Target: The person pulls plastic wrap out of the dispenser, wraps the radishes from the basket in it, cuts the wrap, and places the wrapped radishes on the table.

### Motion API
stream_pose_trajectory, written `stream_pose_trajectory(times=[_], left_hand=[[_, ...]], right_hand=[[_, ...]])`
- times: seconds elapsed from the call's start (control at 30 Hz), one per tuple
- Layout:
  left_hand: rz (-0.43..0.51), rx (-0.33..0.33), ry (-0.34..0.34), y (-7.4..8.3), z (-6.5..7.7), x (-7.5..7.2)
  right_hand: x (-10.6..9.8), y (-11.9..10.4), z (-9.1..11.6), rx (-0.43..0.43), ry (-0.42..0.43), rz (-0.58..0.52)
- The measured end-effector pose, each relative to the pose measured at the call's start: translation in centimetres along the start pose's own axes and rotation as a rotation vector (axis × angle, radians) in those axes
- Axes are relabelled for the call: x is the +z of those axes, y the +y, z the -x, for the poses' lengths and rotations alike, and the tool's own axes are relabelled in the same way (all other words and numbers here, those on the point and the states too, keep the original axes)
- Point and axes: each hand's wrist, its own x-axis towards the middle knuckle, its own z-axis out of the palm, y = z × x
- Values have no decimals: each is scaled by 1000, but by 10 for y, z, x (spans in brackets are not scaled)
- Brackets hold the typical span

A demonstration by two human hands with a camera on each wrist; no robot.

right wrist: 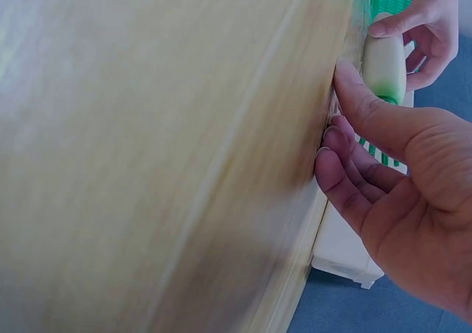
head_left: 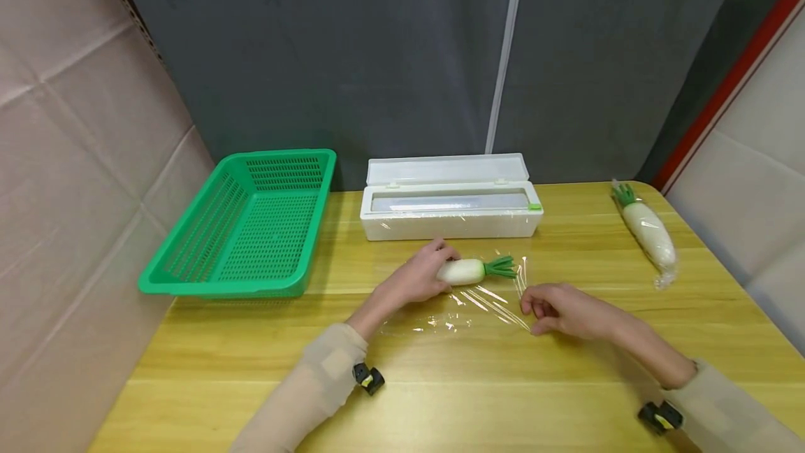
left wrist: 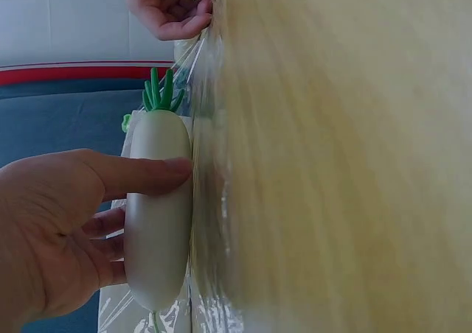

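Observation:
A white radish (head_left: 462, 272) with green leaf stubs lies on a sheet of clear plastic wrap (head_left: 487, 303) spread on the table. My left hand (head_left: 420, 277) grips the radish near its leafless end; in the left wrist view the thumb crosses the front of the radish (left wrist: 158, 230) and the fingers reach behind it. My right hand (head_left: 569, 310) pinches the right edge of the wrap, and taut creases run from its fingertips towards the radish. Seen from the right wrist, the thumb and curled fingers of this hand (right wrist: 398, 156) are close over the tabletop.
Behind the radish stands a white wrap dispenser box (head_left: 449, 228) with its lid raised. A green plastic basket (head_left: 305, 257) is at the back left. Another radish (head_left: 650, 233), wrapped in film, lies far right. A dark panel (head_left: 352, 54) closes off the back.

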Motion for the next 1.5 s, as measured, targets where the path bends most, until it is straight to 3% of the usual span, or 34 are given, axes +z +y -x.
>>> stream_pose_trajectory(times=[0.33,0.63,1.03,1.3,1.5], left_hand=[[-32,-21,-27,-3,-2,3],[-43,-23,-30,-6,4,-3],[-35,19,48,-21,28,-16],[-9,2,111,-28,49,-25],[10,-36,95,-33,69,-33]], right_hand=[[0,-1,0,11,0,13],[-1,-4,1,-4,22,27],[0,-1,2,-7,32,43],[2,5,5,-70,72,49],[3,7,7,-119,104,75]])
